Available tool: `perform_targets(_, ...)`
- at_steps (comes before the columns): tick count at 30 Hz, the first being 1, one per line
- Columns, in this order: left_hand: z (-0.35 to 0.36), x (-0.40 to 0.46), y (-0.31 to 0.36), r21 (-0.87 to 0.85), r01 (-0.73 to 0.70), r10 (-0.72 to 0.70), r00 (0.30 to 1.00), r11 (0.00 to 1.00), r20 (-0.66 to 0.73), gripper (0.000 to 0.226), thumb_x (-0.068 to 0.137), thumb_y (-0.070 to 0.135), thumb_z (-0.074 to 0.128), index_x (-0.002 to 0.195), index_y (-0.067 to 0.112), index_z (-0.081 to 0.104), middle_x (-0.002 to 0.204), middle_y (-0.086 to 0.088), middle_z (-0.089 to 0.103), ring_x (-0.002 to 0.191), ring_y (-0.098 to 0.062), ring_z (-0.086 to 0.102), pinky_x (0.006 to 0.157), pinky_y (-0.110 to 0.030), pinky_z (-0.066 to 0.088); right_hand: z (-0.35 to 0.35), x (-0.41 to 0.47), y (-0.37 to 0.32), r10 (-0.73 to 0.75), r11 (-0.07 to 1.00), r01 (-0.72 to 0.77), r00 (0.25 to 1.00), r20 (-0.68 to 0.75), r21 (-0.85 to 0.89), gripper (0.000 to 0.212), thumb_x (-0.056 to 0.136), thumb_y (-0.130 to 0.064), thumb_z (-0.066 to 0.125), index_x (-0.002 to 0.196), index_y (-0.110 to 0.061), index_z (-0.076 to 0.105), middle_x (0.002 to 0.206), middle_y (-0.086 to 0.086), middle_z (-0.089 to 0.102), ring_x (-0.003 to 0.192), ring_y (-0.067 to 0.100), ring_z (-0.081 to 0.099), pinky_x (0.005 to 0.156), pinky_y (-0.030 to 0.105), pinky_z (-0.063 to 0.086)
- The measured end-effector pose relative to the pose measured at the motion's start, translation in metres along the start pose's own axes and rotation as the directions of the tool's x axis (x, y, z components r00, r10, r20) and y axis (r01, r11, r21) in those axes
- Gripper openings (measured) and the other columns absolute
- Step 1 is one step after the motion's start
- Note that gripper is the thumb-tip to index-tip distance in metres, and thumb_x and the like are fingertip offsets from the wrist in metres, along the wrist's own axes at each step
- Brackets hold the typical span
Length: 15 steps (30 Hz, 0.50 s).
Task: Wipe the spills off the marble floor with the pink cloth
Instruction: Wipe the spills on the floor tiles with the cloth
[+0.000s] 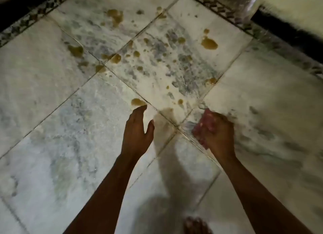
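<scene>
The white-grey marble floor [52, 93] is dotted with several brown spills, among them a big one [209, 43] at the far right, one [115, 15] at the far middle and a small one [138, 102] just beyond my left fingertips. My right hand [217, 134] is shut on the bunched pink cloth [203, 127], low over the floor beside a tile joint. My left hand [137, 134] hovers over the floor with fingers apart and holds nothing. A faint wet smear [167, 111] lies between the two hands.
A patterned dark border strip [227, 13] runs along the far edges of the floor. A metal leg [253, 4] rises at the top right beside a dark base. A bare foot [195, 225] shows at the bottom edge.
</scene>
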State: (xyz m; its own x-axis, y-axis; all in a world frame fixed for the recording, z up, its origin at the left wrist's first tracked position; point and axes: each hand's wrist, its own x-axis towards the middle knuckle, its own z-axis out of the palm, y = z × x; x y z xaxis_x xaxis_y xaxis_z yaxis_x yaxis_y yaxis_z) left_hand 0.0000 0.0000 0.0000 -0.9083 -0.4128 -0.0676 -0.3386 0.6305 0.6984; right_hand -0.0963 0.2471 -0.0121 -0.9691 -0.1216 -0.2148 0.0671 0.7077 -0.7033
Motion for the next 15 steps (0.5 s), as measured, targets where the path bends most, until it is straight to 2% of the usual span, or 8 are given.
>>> perform_targets(2,0.016,0.018,-0.033,0.098,-0.030,0.034,0.999,0.995,-0.038,0.060,0.104,0.019,0.062,0.156,-0.003,0.044,0.160,-0.021,0.052,0.148,-0.038,0.050,0.121,-0.042,0.038,0.025,0.017,0.028,0.044,0.986,-0.051,0.998,-0.049,-0.156,0.054,0.095,-0.031,0.069,0.145,-0.013,0.064,0.153,0.014,0.059,0.135,0.040,0.061,0.116,0.058,0.047)
perform_targets(3,0.024,0.030,-0.054,0.159,-0.032,0.043,0.997,0.987,-0.068,0.065,0.102,0.024,0.061,0.157,-0.005,0.042,0.161,-0.024,0.049,0.149,-0.042,0.048,0.122,-0.046,0.037,0.039,0.023,0.045,0.071,0.953,-0.089,0.995,-0.071,-0.290,0.061,0.099,-0.038,0.065,0.154,-0.013,0.056,0.165,0.016,0.046,0.149,0.041,0.047,0.126,0.054,0.033)
perform_targets(5,0.028,0.045,-0.089,0.293,0.042,0.001,0.989,0.955,-0.145,0.076,0.099,0.035,0.057,0.160,-0.007,0.037,0.167,-0.027,0.041,0.154,-0.044,0.041,0.125,-0.051,0.035,0.066,0.024,0.061,0.115,0.849,-0.137,0.991,-0.074,-0.510,0.078,0.105,-0.056,0.043,0.167,-0.011,0.031,0.178,0.020,0.019,0.163,0.043,0.020,0.132,0.054,0.008)
perform_targets(6,0.031,0.051,-0.106,0.336,0.100,-0.036,0.981,0.937,-0.192,0.081,0.099,0.041,0.054,0.162,-0.006,0.033,0.169,-0.026,0.037,0.157,-0.044,0.037,0.126,-0.054,0.033,0.080,0.025,0.067,0.103,0.800,-0.133,0.991,-0.086,-0.585,0.084,0.105,-0.061,0.032,0.170,-0.009,0.021,0.178,0.022,0.011,0.164,0.046,0.014,0.131,0.057,0.003)
perform_targets(8,0.037,0.057,-0.136,0.368,0.214,-0.101,0.948,0.905,-0.301,0.089,0.100,0.054,0.048,0.166,-0.002,0.026,0.174,-0.024,0.029,0.162,-0.041,0.029,0.129,-0.058,0.029,0.102,0.035,0.074,0.024,0.741,-0.123,0.987,-0.158,-0.661,0.086,0.108,-0.062,0.021,0.170,-0.004,0.012,0.178,0.026,0.006,0.164,0.050,0.010,0.131,0.063,0.006)
perform_targets(10,0.041,0.062,-0.155,0.366,0.282,-0.144,0.922,0.887,-0.360,0.093,0.101,0.066,0.041,0.168,0.004,0.021,0.176,-0.019,0.025,0.164,-0.037,0.024,0.130,-0.057,0.026,0.118,0.055,0.062,-0.005,0.743,-0.098,0.988,-0.152,-0.662,0.086,0.108,-0.065,0.012,0.170,-0.006,0.009,0.178,0.026,0.005,0.163,0.051,0.009,0.130,0.067,0.009)
perform_targets(12,0.045,0.065,-0.163,0.402,0.261,-0.124,0.934,0.878,-0.335,0.089,0.103,0.067,0.036,0.169,0.009,0.020,0.178,-0.012,0.023,0.165,-0.031,0.022,0.129,-0.056,0.023,0.140,0.074,0.037,-0.047,0.755,-0.014,0.996,-0.075,-0.656,0.086,0.106,-0.068,0.009,0.171,-0.011,0.008,0.179,0.023,0.007,0.164,0.050,0.008,0.130,0.068,0.009)
perform_targets(15,0.043,0.066,-0.159,0.440,0.269,-0.139,0.942,0.857,-0.306,0.082,0.104,0.061,0.035,0.169,0.012,0.025,0.179,-0.010,0.021,0.166,-0.031,0.021,0.129,-0.058,0.023,0.163,0.066,0.009,-0.246,0.704,0.261,0.962,0.119,-0.661,0.079,0.108,-0.065,0.013,0.172,-0.019,0.012,0.180,0.014,0.009,0.166,0.042,0.009,0.131,0.065,0.011)
